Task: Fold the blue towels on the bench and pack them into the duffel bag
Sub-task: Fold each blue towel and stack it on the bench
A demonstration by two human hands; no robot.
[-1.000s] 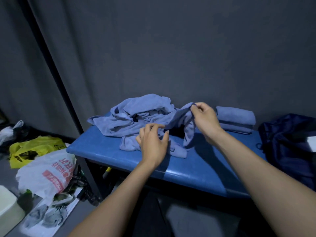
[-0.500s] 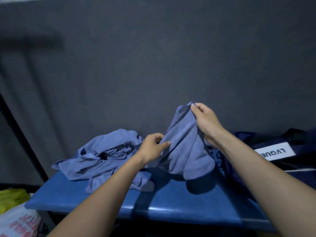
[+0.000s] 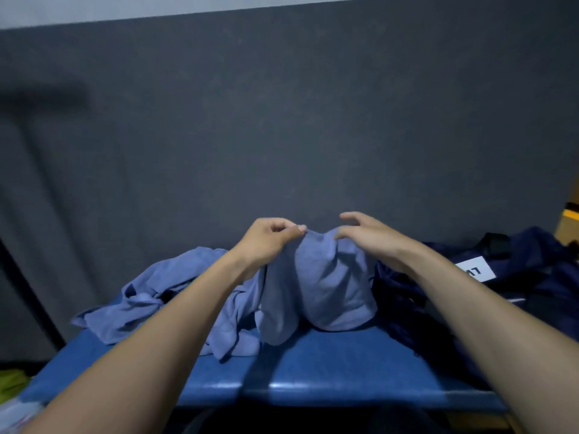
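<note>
A blue towel (image 3: 326, 286) hangs above the blue bench (image 3: 313, 371), its lower end draped on the padding. My left hand (image 3: 269, 239) pinches the towel's top edge between thumb and fingers. Just to the right, my right hand (image 3: 369, 233) hovers at the same top edge with fingers spread and holds nothing. A crumpled heap of more blue towels (image 3: 169, 292) lies on the bench to the left. The dark navy duffel bag (image 3: 517, 277) sits at the right end of the bench, showing a white label.
A dark grey wall (image 3: 282, 136) rises close behind the bench. A yellow-green bag (image 3: 11, 383) and a pale plastic bag (image 3: 15, 415) lie on the floor at lower left. Something yellow-brown (image 3: 568, 223) stands at the right edge.
My left hand has risen and taken the towel's top edge. My right hand has let go of it and opened. The view has tilted upward.
</note>
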